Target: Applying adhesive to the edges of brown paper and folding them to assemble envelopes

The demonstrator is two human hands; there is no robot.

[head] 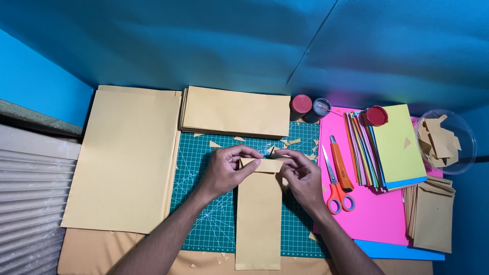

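A long tan paper piece (pixel 258 219) lies upright on the green cutting mat (pixel 204 168), reaching past the mat's near edge. Its top end is folded into a narrow flap (pixel 265 164). My left hand (pixel 224 170) pinches the flap's left end between thumb and fingers. My right hand (pixel 300 175) presses the flap's right end with its fingertips. Both forearms come in from the bottom of the view.
Large tan sheets (pixel 125 158) lie left of the mat, a folded tan stack (pixel 235 112) behind it. Orange scissors (pixel 336 188) and an orange utility knife (pixel 340 163) rest on pink paper (pixel 377 214). Coloured paper stack (pixel 392 147), finished tan envelopes (pixel 433 216), a scrap bowl (pixel 445 140) and two jars (pixel 308 108) stand right.
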